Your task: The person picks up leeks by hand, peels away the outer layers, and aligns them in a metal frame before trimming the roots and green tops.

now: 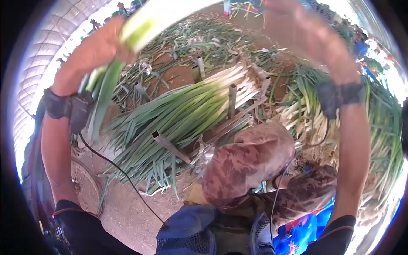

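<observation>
Holding leek (148,23) higher than rack (172,147)

Left hand (106,40) grasps its green part; right hand (299,32) is blurred, so its grip I cannot tell. Present step seems the handling of this leek; next move calls for steady support.

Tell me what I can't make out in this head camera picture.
All in the head view:
Right hand: smeared, apparently by motion; exact pose unreadable.
Held produce: top edge cuts it off, so its full outline is unseen.
Wheel: partly hidden behind the left forearm.
</observation>
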`<state>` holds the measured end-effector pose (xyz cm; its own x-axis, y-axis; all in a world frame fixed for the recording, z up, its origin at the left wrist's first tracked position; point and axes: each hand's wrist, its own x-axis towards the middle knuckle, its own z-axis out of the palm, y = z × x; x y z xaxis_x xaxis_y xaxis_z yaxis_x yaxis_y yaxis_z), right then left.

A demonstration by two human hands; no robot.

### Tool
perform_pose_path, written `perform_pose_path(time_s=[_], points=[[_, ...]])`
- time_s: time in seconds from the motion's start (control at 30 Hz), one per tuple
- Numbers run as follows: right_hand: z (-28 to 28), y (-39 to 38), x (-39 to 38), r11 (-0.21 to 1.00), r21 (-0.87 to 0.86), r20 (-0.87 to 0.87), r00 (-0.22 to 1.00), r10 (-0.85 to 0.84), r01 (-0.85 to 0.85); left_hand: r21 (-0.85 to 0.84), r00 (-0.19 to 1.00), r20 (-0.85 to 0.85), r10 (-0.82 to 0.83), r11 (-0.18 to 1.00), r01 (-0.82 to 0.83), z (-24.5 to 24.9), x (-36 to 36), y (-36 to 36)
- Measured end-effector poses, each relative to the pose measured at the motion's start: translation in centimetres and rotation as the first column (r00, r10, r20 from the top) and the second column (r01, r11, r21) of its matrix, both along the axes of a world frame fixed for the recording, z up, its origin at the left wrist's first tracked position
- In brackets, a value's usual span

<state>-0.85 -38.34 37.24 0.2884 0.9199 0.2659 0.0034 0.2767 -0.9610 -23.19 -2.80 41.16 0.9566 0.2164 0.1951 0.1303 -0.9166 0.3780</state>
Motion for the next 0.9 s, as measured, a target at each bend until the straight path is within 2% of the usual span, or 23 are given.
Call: perform_pose_path(time_s=[0.03, 0.07, 0.1, 0.17, 0.23, 0.27, 0.33, 0.37, 0.4, 0.43, 0.5, 0.53, 0.57, 0.67, 0.7, 0.73, 0.77, 0.8, 0.83, 0.87, 0.9], points=[[-4.8, -0.2, 1.4, 0.961, -0.169, 0.103, 0.974, -0.203, 0.218, -0.033, 0.99, -0.099, 0.104, 0.994, -0.108, -1.7, -0.4, 0.7], [-8.8, -0.7, 2.5, 0.847, -0.305, 0.239, 0.896, -0.374, 0.435, 0.064, 0.983, -0.154, 0.104, 0.993, -0.095, -3.6, -0.6, 2.4], [-12.0, -1.4, 2.6, 0.819, -0.386, 0.298, 0.897, -0.325, 0.425, 0.157, 0.973, -0.208, 0.103, 0.985, -0.071, -6.0, -0.8, 4.4], [-20.1, -2.8, 3.8, 0.763, -0.539, 0.139, 0.931, -0.337, 0.356, 0.007, 0.903, -0.421, 0.089, 0.995, -0.095, -10.4, -0.1, 6.9], [-26.3, -2.3, 3.3, 0.744, -0.617, 0.041, 0.955, -0.295, 0.256, -0.253, 0.895, -0.446, 0.003, 0.959, -0.13, -15.2, 0.5, 8.8], [-30.6, -1.9, 3.4, 0.743, -0.638, -0.035, 0.956, -0.291, 0.203, -0.239, 0.86, -0.51, -0.015, 0.963, -0.125, -17.1, 1.1, 9.0], [-35.9, -0.4, 2.9, 0.79, -0.606, -0.143, 0.964, -0.224, 0.094, -0.223, 0.814, -0.58, -0.033, 0.968, -0.12, -20.2, 2.3, 9.0], [-37.1, 1.2, 2.1, 0.832, -0.554, -0.173, 0.972, -0.161, 0.039, -0.333, 0.784, -0.612, -0.103, 0.933, -0.138, -21.7, 3.1, 8.9], [-41.1, 2.8, 2.0, 0.847, -0.531, -0.141, 0.984, -0.112, 0.021, -0.437, 0.752, -0.634, -0.178, 0.885, -0.159, -22.7, 4.0, 8.6], [-44.6, 4.4, 2.1, 0.86, -0.51, -0.106, 0.992, -0.069, 0.005, -0.439, 0.744, -0.64, -0.189, 0.886, -0.152, -23.1, 5.1, 7.7], [-39.6, 8.2, 0.2, 0.83, -0.547, -0.381, 0.915, -0.133, -0.108, -0.555, 0.745, -0.624, -0.237, 0.806, -0.208, -24.1, 7.4, 5.6], [-40.0, 9.9, 0.0, 0.853, -0.502, -0.445, 0.889, -0.111, -0.144, -0.492, 0.768, -0.603, -0.215, 0.858, -0.147, -25.4, 8.2, 5.4], [-40.5, 11.4, 0.1, 0.874, -0.452, -0.505, 0.859, -0.087, -0.177, -0.494, 0.761, -0.609, -0.224, 0.857, -0.143, -26.0, 9.5, 4.9], [-42.0, 15.2, 0.1, 0.902, -0.417, -0.514, 0.849, -0.127, -0.117, -0.437, 0.691, -0.685, -0.231, 0.889, -0.135, -28.4, 13.3, 3.4], [-42.6, 16.5, 0.0, 0.943, -0.326, -0.555, 0.821, -0.133, -0.067, -0.44, 0.681, -0.691, -0.241, 0.888, -0.132, -29.3, 14.6, 2.8], [-43.3, 17.7, 0.0, 0.972, -0.233, -0.593, 0.794, -0.132, -0.012, -0.356, 0.664, -0.721, -0.198, 0.928, -0.11, -30.2, 15.9, 1.8], [-44.9, 19.1, -0.1, 0.972, -0.235, -0.598, 0.789, -0.139, -0.007, -0.268, 0.65, -0.745, -0.152, 0.96, -0.083, -31.0, 17.2, 0.8], [-47.2, 20.5, 0.1, 0.948, -0.313, -0.404, 0.894, -0.195, 0.065, -0.181, 0.685, -0.724, -0.085, 0.981, -0.07, -32.6, 18.2, 0.0], [-48.6, 20.9, 0.1, 0.915, -0.374, -0.19, 0.953, -0.235, 0.151, -0.182, 0.681, -0.727, -0.092, 0.981, -0.062, -34.1, 19.4, -0.8], [-46.7, 19.6, -0.9, 0.966, -0.166, -0.493, 0.832, -0.254, 0.196, -0.196, 0.662, -0.74, -0.122, 0.98, -0.039, -35.2, 20.6, -1.7], [-46.9, 19.6, -1.3, 0.965, -0.166, -0.495, 0.83, -0.258, 0.201, -0.21, 0.645, -0.75, -0.148, 0.978, -0.019, -36.2, 21.5, -2.4]])
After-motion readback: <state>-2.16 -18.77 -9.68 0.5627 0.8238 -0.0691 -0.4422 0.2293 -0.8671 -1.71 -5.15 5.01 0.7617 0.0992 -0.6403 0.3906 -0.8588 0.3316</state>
